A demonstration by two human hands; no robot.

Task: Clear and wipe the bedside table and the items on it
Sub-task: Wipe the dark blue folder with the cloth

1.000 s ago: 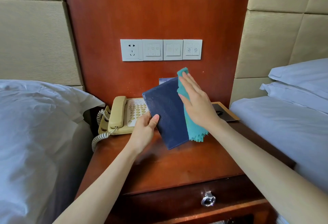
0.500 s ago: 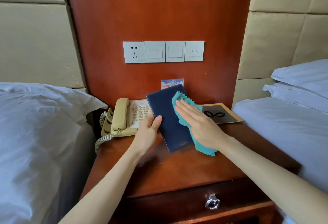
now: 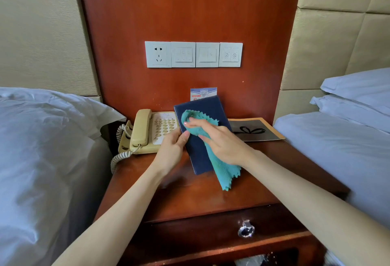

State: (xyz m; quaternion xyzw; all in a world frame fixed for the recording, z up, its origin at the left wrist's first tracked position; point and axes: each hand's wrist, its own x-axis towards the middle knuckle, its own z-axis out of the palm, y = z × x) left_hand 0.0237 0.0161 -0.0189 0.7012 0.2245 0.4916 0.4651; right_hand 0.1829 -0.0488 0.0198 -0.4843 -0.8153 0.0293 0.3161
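Note:
A dark blue folder [image 3: 202, 107] is held tilted above the wooden bedside table [image 3: 190, 198]. My left hand [image 3: 172, 149] grips its left edge, thumb on the front cover. My right hand [image 3: 221, 141] presses a teal cloth [image 3: 223, 171] flat against the folder's cover, fingers straight and pointing left; the cloth's loose end hangs below the folder. A beige corded telephone [image 3: 147, 130] sits at the table's back left. A brown and black card [image 3: 255, 129] lies at the back right. A small white and blue card [image 3: 203, 93] leans on the wall panel behind the folder.
White-sheeted beds flank the table, one on the left [image 3: 46, 160] and one on the right [image 3: 337, 149] with pillows [image 3: 358, 92]. A socket and switch panel [image 3: 193, 54] is on the wooden wall. The table drawer has a metal ring pull [image 3: 245, 228].
My right hand slid the teal cloth down and then leftward across the folder's cover. The folder sank lower toward the table in my left hand.

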